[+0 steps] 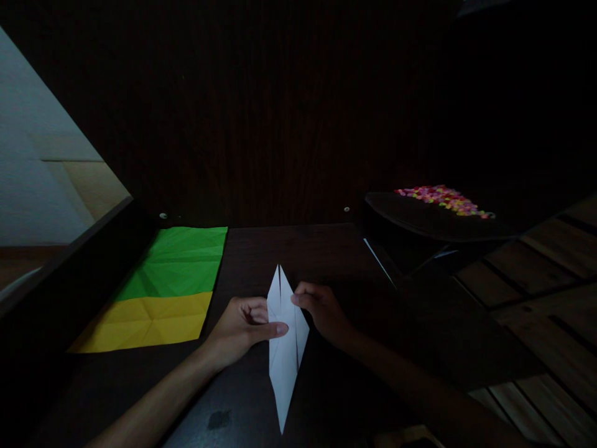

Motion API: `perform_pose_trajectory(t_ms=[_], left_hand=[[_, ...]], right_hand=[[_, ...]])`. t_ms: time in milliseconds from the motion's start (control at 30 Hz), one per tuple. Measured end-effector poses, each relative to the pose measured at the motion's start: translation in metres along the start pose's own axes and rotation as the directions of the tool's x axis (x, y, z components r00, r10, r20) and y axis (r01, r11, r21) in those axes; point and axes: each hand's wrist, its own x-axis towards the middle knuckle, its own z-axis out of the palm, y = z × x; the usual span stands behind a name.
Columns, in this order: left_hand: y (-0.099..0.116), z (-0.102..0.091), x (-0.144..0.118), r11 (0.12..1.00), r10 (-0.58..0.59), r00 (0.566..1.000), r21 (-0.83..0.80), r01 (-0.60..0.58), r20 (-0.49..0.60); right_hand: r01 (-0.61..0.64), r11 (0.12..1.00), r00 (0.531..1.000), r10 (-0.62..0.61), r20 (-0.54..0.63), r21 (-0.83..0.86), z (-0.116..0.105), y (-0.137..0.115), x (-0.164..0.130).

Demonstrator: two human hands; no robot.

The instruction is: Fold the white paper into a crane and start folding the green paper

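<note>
Folding step on dark desk [326, 249]: keep flap edges aligned on centre crease, press flat before sharpening crease. White folded paper [285, 348], long kite shape, lies mid-desk near front edge, split tip pointing away. Left hand [240, 330] pins left side, thumb flat across paper. Right hand [324, 311] pinches right flap edge. Green-yellow sheets [163, 289] near desk's left edge.

Your left hand [242, 330] and right hand [324, 314] are bare, without gloves or rings. Both forearms show uncovered, no sleeves reaching them.
</note>
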Motion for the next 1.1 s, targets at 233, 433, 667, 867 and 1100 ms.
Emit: perform_pose_trajectory(t_ms=[233, 433, 667, 867, 1100], left_hand=[[-0.005, -0.002, 0.004, 0.985, 0.001, 0.999, -0.17, 0.005, 0.034], [-0.007, -0.005, 0.01, 0.969, 0.095, 0.986, -0.213, -0.122, -0.134], [-0.011, -0.002, 0.014, 0.936, 0.142, 0.955, -0.278, -0.214, -0.258], [-0.013, -0.001, 0.016, 0.906, 0.208, 0.948, -0.317, -0.279, -0.24], [-0.021, 0.0, 0.016, 0.899, 0.227, 0.945, -0.322, -0.295, -0.234]], right_hand=[[-0.016, 1.0, 1.0, 0.016, 0.021, -0.015, 0.001, -0.002, 0.0], [-0.056, 0.997, 0.99, 0.048, 0.13, 0.06, 0.003, -0.003, -0.005], [0.004, 0.998, 0.995, -0.01, 0.1, 0.059, 0.004, 0.004, -0.004], [-0.147, 0.923, 0.984, 0.099, 0.149, 0.355, 0.008, 0.016, -0.002], [-0.256, 0.848, 0.963, 0.181, 0.201, 0.465, 0.014, 0.015, -0.003]])
